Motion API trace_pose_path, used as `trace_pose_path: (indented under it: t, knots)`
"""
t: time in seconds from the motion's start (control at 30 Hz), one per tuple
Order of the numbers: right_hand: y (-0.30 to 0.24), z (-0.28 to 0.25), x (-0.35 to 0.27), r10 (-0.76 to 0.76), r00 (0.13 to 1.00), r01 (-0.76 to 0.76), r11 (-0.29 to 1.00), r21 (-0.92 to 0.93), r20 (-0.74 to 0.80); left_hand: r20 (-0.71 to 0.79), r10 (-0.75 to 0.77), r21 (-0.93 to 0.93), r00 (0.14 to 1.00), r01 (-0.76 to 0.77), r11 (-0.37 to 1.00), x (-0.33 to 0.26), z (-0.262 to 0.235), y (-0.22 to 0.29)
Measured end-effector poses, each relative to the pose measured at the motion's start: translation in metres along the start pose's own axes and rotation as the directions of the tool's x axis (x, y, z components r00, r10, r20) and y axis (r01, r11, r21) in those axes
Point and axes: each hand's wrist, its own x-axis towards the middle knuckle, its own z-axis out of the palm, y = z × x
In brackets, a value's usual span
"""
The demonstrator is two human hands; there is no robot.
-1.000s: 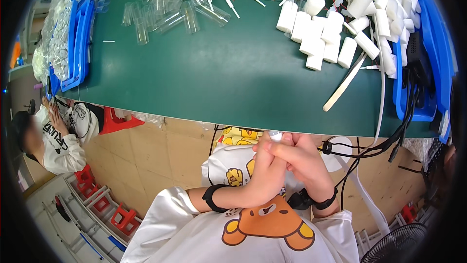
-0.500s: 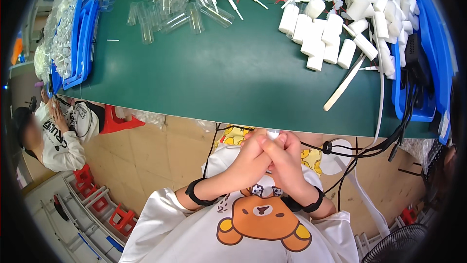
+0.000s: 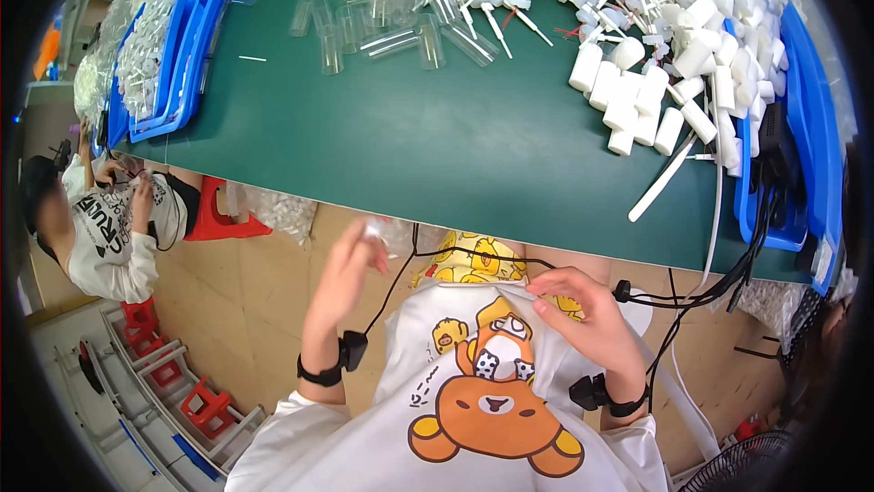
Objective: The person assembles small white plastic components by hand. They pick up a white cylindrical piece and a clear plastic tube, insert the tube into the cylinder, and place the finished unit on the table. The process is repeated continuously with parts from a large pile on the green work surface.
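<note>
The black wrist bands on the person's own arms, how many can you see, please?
2: one black wrist band on the left wrist, below the raised left hand; another on the right wrist, below the right hand.

Green table [image 3: 437,142] with clear tubes [image 3: 382,32], white caps [image 3: 637,105]

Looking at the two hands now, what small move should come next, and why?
Probably the left hand should carry the small clear plastic piece in its fingertips forward over the green table. The hand is raised below the table edge, apart from the right hand, which rests empty on the white bear-print shirt; the white cylindrical caps lie further ahead.
</note>
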Motion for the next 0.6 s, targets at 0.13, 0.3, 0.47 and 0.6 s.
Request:
trace_pose_path:
  t: [0.13, 0.3, 0.47, 0.6]
  knots:
    - [-0.004, 0.009, 0.004, -0.025, 0.999, 0.023, 0.998, -0.058, -0.032, -0.294, 0.018, 0.585, 0.956, 0.165, 0.794, 0.057, -0.029, -0.084]
    - [-0.004, 0.021, 0.006, -0.024, 0.999, 0.027, 0.995, -0.092, 0.033, -0.179, 0.266, 0.558, 0.947, -0.125, 0.821, 0.133, -0.033, -0.233]
    - [0.006, 0.029, 0.011, 0.0, 0.998, 0.006, 0.993, -0.115, 0.056, -0.036, 0.249, 0.271, 0.968, -0.23, 0.935, 0.151, -0.007, -0.279]
    - [0.005, 0.03, 0.013, 0.041, 0.997, -0.033, 0.991, -0.128, 0.06, 0.106, 0.131, 0.247, 0.986, -0.153, 0.957, 0.145, 0.012, -0.296]
